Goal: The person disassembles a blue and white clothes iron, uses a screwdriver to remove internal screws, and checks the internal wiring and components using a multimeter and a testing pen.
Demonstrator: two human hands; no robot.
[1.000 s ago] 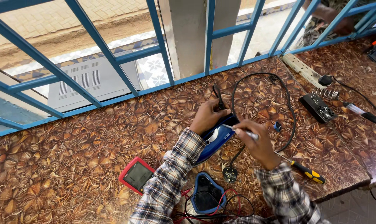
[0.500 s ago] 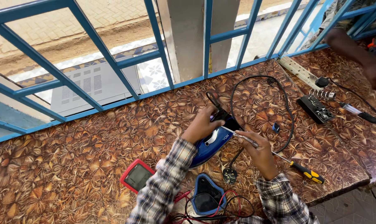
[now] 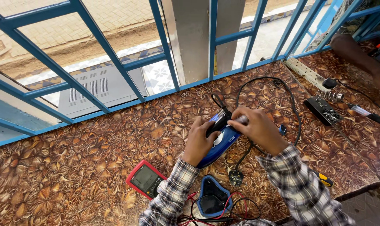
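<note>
The worktop (image 3: 72, 175) is a counter covered in a glossy brown leaf-pattern laminate, running along a blue-painted metal window grille (image 3: 127, 67). Through the bars a paved yard and a grey louvred box (image 3: 93, 90) show below.

Near the middle of the counter lies a blue electric clothes iron (image 3: 221, 144), resting on its side. The left hand (image 3: 198, 142) grips the iron's body from the near side, fingers wrapped over its edge. The right hand (image 3: 259, 129) is closed around a slim tool with a pale handle (image 3: 240, 120), its tip at the iron's rear end; which tool it is cannot be told. The iron's black cord (image 3: 288, 104) loops out beyond the right hand and comes back to a plug (image 3: 235, 178) lying just below the hands.

Near the left forearm sits a red multimeter (image 3: 146, 179); between the forearms is a blue plastic cover (image 3: 213, 201) with red and black leads. Right of the right hand stand a soldering-iron stand (image 3: 324, 109) and a white power strip (image 3: 309, 73). Another person's arm (image 3: 361, 58) rests at the far right.
</note>
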